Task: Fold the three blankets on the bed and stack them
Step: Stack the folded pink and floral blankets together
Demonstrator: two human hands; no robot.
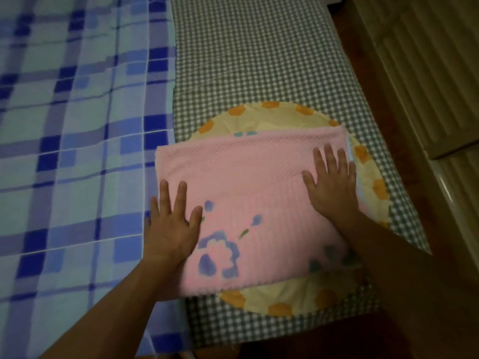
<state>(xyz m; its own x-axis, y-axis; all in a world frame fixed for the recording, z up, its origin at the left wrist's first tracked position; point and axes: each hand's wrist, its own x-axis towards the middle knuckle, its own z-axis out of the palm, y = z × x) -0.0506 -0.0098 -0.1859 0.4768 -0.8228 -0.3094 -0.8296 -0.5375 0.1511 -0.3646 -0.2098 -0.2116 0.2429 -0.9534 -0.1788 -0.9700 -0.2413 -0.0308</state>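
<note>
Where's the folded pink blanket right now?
The pink blanket lies low and centre-right in the head view, on a round yellow cushion over the checked sheet, with the left hand and right hand flat on it.

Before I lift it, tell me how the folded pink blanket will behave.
The pink blanket is probably floppy: it lies flat in soft layers under the left hand and right hand. Its layers may slide open, since the right edge shows loose folds. It likely won't roll.

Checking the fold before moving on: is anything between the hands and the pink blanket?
Nothing visible. The left hand and right hand both lie flat directly on the pink blanket.
</note>
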